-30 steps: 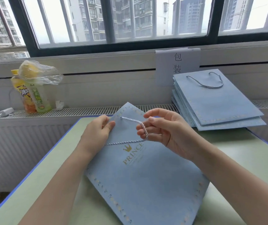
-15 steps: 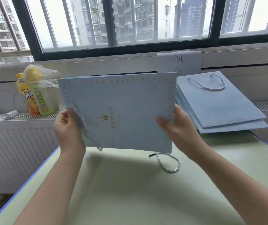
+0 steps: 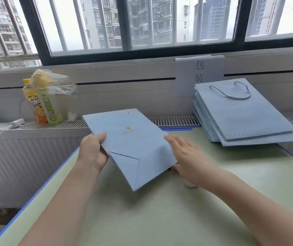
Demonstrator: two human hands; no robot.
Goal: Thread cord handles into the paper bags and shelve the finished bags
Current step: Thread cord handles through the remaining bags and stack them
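A flat light-blue paper bag [image 3: 131, 141] with a gold crown logo lies tilted over the far left part of the green table [image 3: 160, 219], its folded bottom toward me. My left hand [image 3: 92, 153] grips its left edge, thumb on top. My right hand [image 3: 188, 157] rests against the bag's right edge with fingers straight and spread. A loop of grey cord [image 3: 189, 185] shows on the table just under my right wrist. No cord is visible on this side of the bag.
A stack of blue bags [image 3: 245, 121], the top one with a cord handle [image 3: 234, 93], sits at the far right under a paper sign [image 3: 199, 71]. Two drink bottles [image 3: 42, 105] under a plastic bag and a white charger [image 3: 17, 121] stand on the radiator ledge.
The bag was lifted upright off the table, turned over and brought back down flat with its other face up. My right hand let go of the cord and now lies open on the bag's edge.
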